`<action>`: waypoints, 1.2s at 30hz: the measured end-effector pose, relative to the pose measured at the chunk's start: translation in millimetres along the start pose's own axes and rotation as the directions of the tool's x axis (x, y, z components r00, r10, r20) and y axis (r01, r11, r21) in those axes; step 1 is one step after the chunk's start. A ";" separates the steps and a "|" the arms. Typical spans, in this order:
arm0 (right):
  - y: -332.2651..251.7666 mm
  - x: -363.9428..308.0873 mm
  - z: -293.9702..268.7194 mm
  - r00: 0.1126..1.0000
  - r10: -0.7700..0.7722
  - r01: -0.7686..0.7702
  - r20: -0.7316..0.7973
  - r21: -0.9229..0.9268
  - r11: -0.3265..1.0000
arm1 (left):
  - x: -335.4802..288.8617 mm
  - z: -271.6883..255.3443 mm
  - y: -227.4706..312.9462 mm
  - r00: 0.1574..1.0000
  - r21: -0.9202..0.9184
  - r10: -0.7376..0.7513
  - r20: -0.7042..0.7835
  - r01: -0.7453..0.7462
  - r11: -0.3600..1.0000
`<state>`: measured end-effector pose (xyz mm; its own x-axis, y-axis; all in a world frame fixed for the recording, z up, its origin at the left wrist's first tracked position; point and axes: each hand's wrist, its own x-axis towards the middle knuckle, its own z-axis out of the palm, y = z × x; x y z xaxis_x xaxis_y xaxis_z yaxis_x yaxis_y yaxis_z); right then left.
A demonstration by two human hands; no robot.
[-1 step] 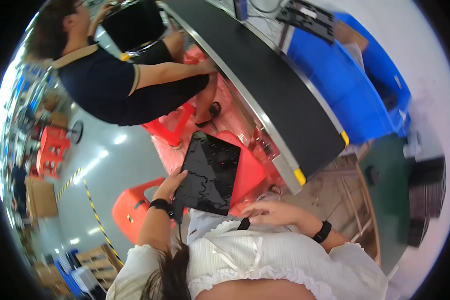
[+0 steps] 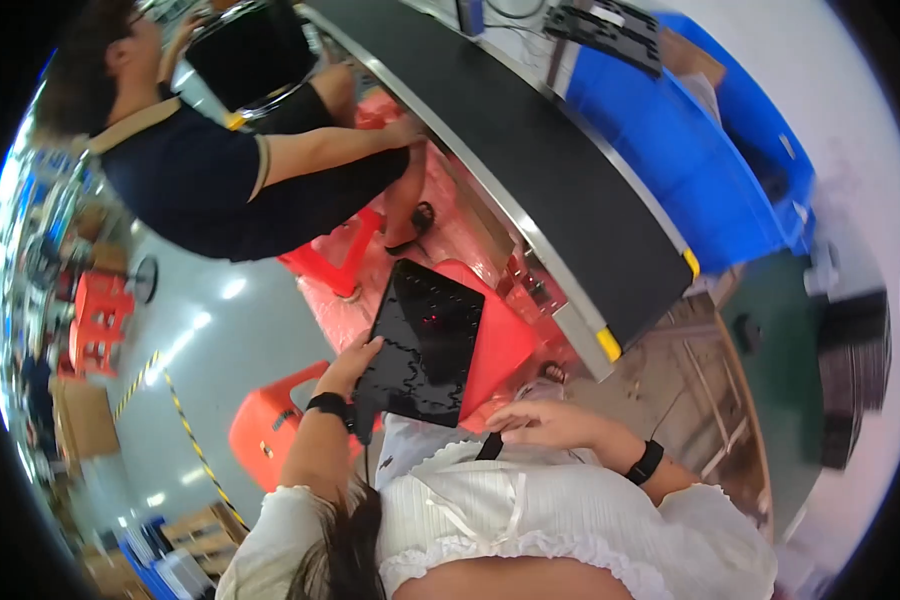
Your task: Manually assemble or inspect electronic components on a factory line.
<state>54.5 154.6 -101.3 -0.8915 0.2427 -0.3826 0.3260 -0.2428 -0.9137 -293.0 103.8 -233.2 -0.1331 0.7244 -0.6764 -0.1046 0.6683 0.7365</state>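
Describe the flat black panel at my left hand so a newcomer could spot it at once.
Find the black conveyor-like surface with yellow corners, then look left of its near end. There, a left hand grips a glossy black panel by its left edge, a red surface showing beside it. Its small red glints set it apart from the dark plate beside the blue bin.

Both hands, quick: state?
Left hand: holding the black panel by its left edge.
Right hand: loosely bent near a black strip; grip cannot be told.
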 end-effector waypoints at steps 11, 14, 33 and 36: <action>104.4 40.4 139.5 0.589 0.536 -0.270 -0.605 0.478 0.836 | 151.7 -11.2 -62.7 0.939 0.798 0.322 0.124 -0.287 0.530; 140.5 41.0 165.4 0.538 0.558 -0.298 -0.632 0.477 0.827 | 159.4 2.1 -43.4 0.887 0.847 0.401 0.228 -0.383 0.367; 204.4 185.9 144.6 0.952 0.271 -0.207 -0.139 0.358 0.910 | 198.7 57.0 13.4 0.952 0.958 0.231 0.203 -0.242 0.156; 263.8 297.7 169.1 0.947 0.148 -0.081 -0.285 0.232 0.969 | 210.7 46.5 3.2 0.887 0.879 0.181 0.426 -0.453 0.152</action>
<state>-178.2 4.1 -433.0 -0.7068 0.4613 -0.5363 0.3156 -0.4729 -0.8227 -275.6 266.5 -374.0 0.2827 0.8351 -0.4719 0.9103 -0.0785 0.4063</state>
